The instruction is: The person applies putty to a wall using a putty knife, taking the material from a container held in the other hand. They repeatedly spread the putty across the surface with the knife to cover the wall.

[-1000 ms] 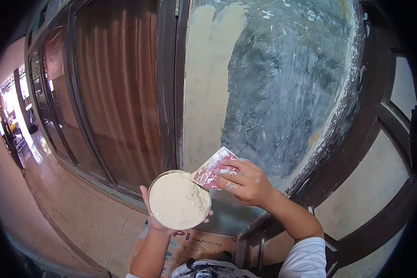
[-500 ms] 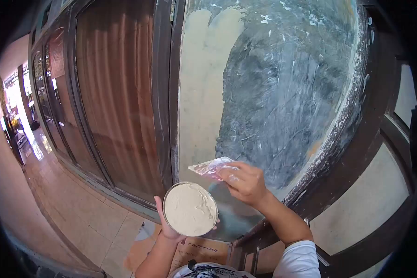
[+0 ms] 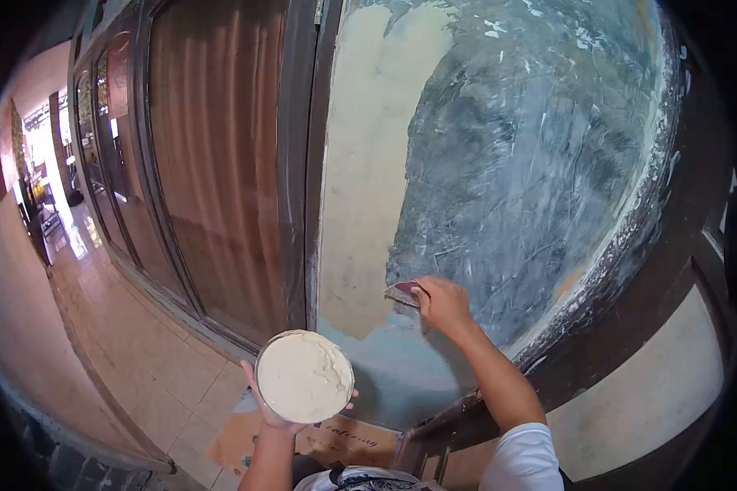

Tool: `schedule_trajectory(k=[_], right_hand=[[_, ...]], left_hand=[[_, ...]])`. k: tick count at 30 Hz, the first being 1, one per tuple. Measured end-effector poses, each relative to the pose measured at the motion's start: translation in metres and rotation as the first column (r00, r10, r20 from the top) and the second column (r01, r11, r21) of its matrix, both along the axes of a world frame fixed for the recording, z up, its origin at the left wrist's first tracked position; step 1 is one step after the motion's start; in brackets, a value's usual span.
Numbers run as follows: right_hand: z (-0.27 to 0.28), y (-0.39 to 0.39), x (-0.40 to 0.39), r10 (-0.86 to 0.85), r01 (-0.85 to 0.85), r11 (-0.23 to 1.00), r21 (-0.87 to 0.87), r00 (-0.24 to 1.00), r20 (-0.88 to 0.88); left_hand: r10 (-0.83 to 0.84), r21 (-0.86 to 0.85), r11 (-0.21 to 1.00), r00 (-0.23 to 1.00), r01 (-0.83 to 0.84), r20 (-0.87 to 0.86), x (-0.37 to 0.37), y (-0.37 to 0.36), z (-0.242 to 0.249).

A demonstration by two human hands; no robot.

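Note:
My left hand supports a round tub of cream-coloured putty from below, its thumb up along the side. The putty surface is ridged on the right. Closed around a small flat scraper is my right hand. The scraper's edge is at the wall, near the lower end of a cream putty strip. To the right of the strip the wall is mottled grey-blue. Part of the scraper is hidden by my fingers.
A dark-framed window with a brown curtain stands left of the wall. Dark wooden panelling borders the right. Below lies printed cardboard on the tiled floor, which runs off to the left.
My right hand has brought the scraper from above the tub to the wall. The tub has shifted left and slightly down in view, and the camera view has turned a little.

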State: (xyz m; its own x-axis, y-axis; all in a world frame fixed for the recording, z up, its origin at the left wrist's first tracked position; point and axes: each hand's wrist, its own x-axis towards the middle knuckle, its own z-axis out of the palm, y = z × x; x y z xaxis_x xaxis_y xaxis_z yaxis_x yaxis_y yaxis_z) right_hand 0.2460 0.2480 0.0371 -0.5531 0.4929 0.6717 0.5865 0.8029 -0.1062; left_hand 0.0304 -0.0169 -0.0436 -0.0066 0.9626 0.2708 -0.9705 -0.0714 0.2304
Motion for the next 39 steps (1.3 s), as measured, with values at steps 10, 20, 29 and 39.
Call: schedule_trajectory(k=[10,20,29,39], right_hand=[[0.003,0.0,-0.005,0.031,-0.034,0.999,-0.032,0.995,-0.097],[-0.006,0.008,-0.005,0.142,-0.143,0.99,-0.013,0.988,-0.054],[0.042,-0.006,-0.008,0.073,-0.081,0.995,-0.053,0.988,-0.136],[0.035,-0.003,-0.007,0.053,-0.055,0.998,-0.006,0.985,-0.165]], left_hand=[[0.08,-0.03,0.996,0.996,-0.08,0.029,-0.018,0.007,-0.005],[0.069,0.007,0.998,0.998,-0.069,0.011,-0.032,0.013,-0.025],[0.038,0.039,0.998,0.996,-0.041,0.075,-0.029,0.01,-0.014],[0.136,-0.077,0.989,0.988,-0.129,0.08,-0.025,-0.002,-0.012]])
